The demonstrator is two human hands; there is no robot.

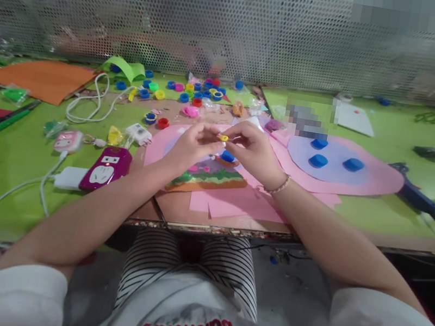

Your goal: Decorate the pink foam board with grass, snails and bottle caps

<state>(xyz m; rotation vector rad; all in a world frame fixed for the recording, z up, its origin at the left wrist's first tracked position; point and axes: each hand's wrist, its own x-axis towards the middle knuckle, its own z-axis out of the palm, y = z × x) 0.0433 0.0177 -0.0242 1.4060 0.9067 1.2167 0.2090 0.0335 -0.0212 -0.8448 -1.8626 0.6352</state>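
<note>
Between the fingertips of both hands is a small yellow piece [224,138], too small to make out its kind. My left hand [199,143] pinches it from the left, and my right hand [250,149], with a bead bracelet at the wrist, pinches it from the right. Both hands hover over a pink paper collage [215,180] with green and orange strips along its lower edge. A blue bottle cap [227,156] sits on the collage just below the fingers. Part of the collage is hidden behind my hands.
Right lies a pink and lilac paper shape [380,175] bearing blue caps [353,164], beside a dark glue gun [419,195]. Left are a purple power socket [107,168], white cables [96,105] and a green cutter [5,118]. Several coloured caps [199,94] lie before a perforated metal screen [206,23].
</note>
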